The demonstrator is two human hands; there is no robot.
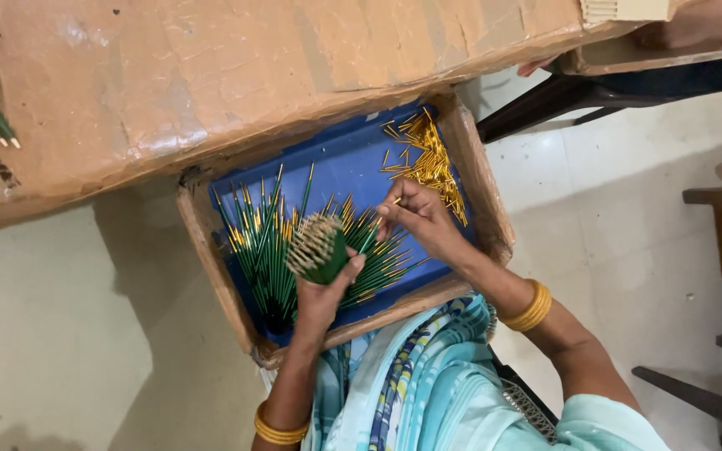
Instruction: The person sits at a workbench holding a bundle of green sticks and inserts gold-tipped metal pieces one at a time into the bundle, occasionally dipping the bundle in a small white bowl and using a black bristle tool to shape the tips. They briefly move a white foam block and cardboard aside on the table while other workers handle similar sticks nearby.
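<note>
Seated, a person's left hand point(321, 294) grips a bundle of green sticks point(317, 247) upright over the near edge of a blue-lined cardboard tray point(211, 250). Beyond, the right hand point(418, 219) pinches one gold-tipped stick point(369, 238) mid-tray. Loose green sticks point(262, 238) fan across the left side; gold caps point(428, 159) heap in the far right corner.

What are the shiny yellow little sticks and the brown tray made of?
The small gold tubes look like metal, since they gleam brightly. The shallow brown tray looks like cardboard: matte, with soft, worn edges. Its blue lining is smooth, perhaps plastic or paper; I cannot tell which.
</note>
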